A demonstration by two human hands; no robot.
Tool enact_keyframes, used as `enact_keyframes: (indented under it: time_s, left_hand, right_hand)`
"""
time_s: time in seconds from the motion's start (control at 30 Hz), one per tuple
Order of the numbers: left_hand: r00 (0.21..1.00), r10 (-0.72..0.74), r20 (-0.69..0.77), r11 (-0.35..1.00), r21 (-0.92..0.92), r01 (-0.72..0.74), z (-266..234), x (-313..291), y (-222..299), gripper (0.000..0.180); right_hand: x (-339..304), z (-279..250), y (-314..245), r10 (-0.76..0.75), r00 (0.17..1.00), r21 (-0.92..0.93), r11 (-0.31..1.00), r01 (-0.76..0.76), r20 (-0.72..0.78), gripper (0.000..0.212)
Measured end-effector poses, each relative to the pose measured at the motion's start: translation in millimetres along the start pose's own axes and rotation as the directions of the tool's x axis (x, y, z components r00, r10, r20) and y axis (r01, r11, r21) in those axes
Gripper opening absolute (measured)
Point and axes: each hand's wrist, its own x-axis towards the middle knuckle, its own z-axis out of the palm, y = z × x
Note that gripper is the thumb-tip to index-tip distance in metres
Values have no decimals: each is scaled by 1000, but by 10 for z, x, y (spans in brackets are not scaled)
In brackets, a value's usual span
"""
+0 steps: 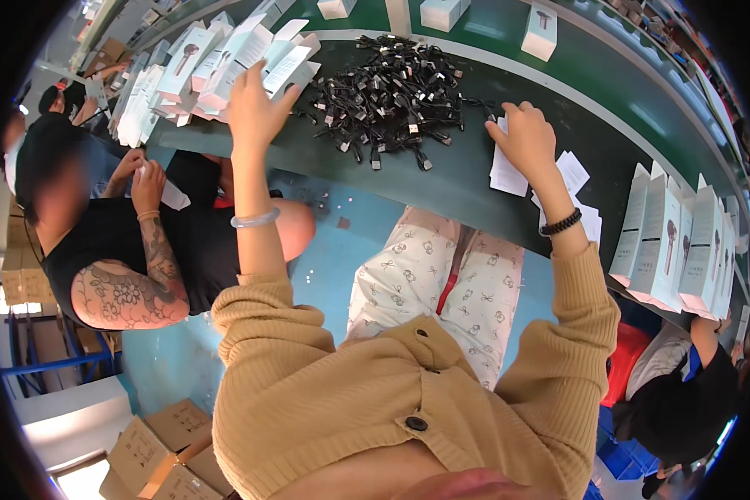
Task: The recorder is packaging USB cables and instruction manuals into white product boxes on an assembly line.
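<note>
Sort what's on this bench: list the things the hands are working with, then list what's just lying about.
In hand:
- open white boxes, reached by the left hand
- white paper slips, under the right hand
- pile of black cables, between the hands

Lying about:
- upright boxes at right
- boxes on the green belt
- cardboard cartons on the floor

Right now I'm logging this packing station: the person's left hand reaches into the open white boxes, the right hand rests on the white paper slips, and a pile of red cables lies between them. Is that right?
Nearly. The head view shows the pile of cables is black, not red. The rest holds: the left hand reaches into the open white boxes, and the right hand rests on the white paper slips, with the pile between them.
</note>
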Motion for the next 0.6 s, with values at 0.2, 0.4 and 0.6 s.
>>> enact_keyframes:
  time_s: [0.2,0.4,0.6]
  left_hand:
    - [956,-205,209,961,229,156,403,-162,-775,76]
    - [986,-102,136,982,173,77,109,-410,-695,70]
    - [989,-20,-148,998,50,28,-344,-576,-66,70]
  right_hand:
    - [6,-174,-130,62,998,-50,997,-63,-25,44]
    - [-740,-512,-229,-155,963,77,987,141,222,46]
    - [-834,-424,-60,-260,966,160,954,255,11,14]
